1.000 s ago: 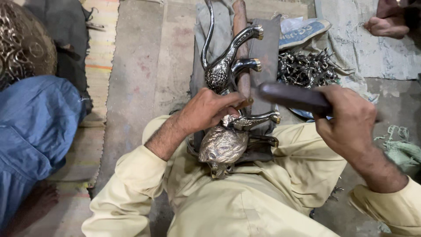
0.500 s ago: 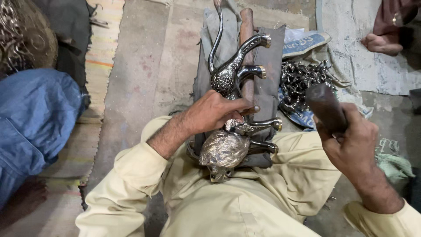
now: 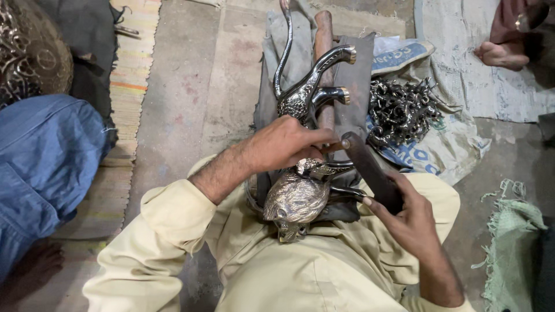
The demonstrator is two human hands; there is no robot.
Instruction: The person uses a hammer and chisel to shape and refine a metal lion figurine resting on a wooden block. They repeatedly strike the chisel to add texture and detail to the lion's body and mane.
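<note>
Resting across the lap, the metal animal figure (image 3: pixel 300 190) is pinned by the left hand (image 3: pixel 289 144) pinching a small punch (image 3: pixel 334 146), the right hand (image 3: pixel 404 216) clenched around the dark mallet (image 3: pixel 370 170); a misaligned blow could bruise the fingers (image 3: pixel 324 137).

Crumpled white-and-blue printed sack (image 3: pixel 445 144) under small metal pieces (image 3: pixel 402 110)

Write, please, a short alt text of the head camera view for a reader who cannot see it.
A seated person's left hand steadies a silver metal animal figure lying on the lap, while the right hand holds a dark bar whose tip meets the left fingers. A heap of small metal pieces lies on a sack to the right.
</note>
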